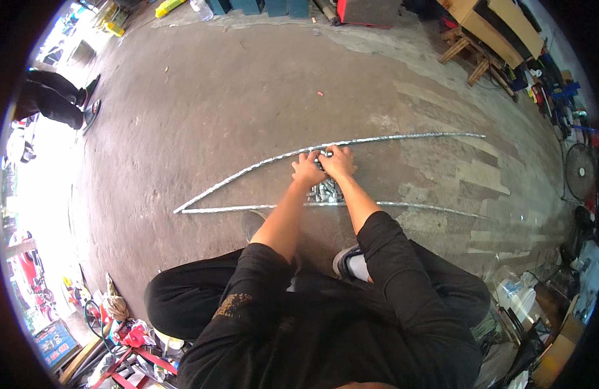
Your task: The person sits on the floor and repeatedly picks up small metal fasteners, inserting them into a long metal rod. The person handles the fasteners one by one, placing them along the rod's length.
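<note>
Bent close together at left fingers (311, 157), right fingers (342, 152), cannot tell if pinching; just bodyward, silver pieces (325, 191); hemmed by far silver strip (403, 137), near strip (228, 209); beyond fingers, open floor (260, 84)

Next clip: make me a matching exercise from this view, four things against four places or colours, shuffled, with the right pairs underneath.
Things:
1. Small metal pieces
2. Cardboard box
3. Round fan
4. Bystander's trousers

Places or colours:
A. At the far right side
B. Black, at the left side
C. Silvery, heaped between two long strips
D. Brown, at the upper right

Right pairs: 1-C, 2-D, 3-A, 4-B
</note>
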Demonstrator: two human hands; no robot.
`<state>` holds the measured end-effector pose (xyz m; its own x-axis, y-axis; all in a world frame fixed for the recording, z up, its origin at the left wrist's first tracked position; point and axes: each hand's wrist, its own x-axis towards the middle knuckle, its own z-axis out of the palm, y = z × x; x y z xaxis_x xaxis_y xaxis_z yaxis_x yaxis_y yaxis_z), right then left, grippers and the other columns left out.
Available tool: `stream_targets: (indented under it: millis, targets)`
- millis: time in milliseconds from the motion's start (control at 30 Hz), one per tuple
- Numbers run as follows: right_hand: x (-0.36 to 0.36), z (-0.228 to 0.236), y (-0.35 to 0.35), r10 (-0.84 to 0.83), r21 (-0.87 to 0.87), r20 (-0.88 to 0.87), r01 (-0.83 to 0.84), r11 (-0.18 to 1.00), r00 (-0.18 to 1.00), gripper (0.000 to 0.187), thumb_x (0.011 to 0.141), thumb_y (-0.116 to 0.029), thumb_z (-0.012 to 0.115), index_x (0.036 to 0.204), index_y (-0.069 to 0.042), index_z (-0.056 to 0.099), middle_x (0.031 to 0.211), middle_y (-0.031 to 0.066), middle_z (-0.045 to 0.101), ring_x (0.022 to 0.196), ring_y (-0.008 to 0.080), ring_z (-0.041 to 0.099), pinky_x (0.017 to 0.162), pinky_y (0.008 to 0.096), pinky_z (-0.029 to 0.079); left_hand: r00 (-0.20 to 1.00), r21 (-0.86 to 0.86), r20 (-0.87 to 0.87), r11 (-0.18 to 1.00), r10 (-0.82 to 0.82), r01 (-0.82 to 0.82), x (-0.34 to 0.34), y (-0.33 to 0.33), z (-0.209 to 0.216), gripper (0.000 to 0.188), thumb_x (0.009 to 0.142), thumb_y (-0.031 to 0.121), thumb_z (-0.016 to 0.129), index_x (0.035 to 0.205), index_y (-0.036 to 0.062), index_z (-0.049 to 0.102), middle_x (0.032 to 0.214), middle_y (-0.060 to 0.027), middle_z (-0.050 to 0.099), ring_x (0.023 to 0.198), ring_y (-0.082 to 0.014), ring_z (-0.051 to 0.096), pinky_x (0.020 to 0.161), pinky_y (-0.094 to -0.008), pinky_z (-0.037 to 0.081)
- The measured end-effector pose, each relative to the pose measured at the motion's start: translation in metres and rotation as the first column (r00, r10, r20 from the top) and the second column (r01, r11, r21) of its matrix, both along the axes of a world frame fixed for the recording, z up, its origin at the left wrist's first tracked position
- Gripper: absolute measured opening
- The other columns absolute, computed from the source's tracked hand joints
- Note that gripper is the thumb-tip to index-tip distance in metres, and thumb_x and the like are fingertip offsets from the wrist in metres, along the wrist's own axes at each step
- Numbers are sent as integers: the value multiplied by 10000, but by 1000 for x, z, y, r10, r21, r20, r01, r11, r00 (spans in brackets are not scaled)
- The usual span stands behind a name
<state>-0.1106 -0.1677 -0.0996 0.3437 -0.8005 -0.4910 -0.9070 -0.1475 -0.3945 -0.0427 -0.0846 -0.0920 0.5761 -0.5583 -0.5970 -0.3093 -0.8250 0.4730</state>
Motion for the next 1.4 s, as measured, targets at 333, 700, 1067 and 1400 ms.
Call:
stream_targets:
  millis: [333, 700, 1067, 1400]
  targets:
    - [-27, -49, 8, -28, 163, 626, -96, 982, 779, 331, 760, 40, 577, 1076, -20, 654, 994, 110, 634, 863, 172, 611, 740, 311, 516, 979, -378, 74, 904, -188, 202, 1, 20, -23, 411, 720, 136, 677, 1126, 201, 672, 1173, -149, 590, 1113, -341, 569, 952, -430, 449]
    - [-47, -6, 5, -231, 470, 550, -69, 880, 802, 422, 771, 96, 553, 1179, -1, 598, 1033, 91, 636, 916, 182, 620, 735, 290, 536, 990, -462, -134, 881, 44, -102, 12, 55, -18, 415, 748, 20, 568, 1142, 106, 667, 1112, -154, 673, 1072, -286, 634, 917, -361, 487]
    - [-111, 5, 8, 795, -325, -73, -768, 552, 602, 608, 737, -76, 631, 1325, -69, 475, 1335, 185, 452, 1262, 364, 432, 975, 444, 446, 680, 58, 458, 782, -573, 620, -19, 79, 58, 777, 715, 255, 697, 1422, 135, 399, 1511, -144, 287, 1430, -340, 188, 1086, -642, 210]
    - [-115, -19, 2, 710, -388, 154, -618, 683, 687, 231, 763, 1, 586, 992, -15, 610, 1124, 143, 527, 1112, 321, 510, 927, 394, 462, 612, -94, 584, 705, -533, 703, -17, 90, -7, 242, 766, 95, 595, 1005, 80, 625, 1193, -141, 517, 1124, -314, 535, 888, -401, 499]
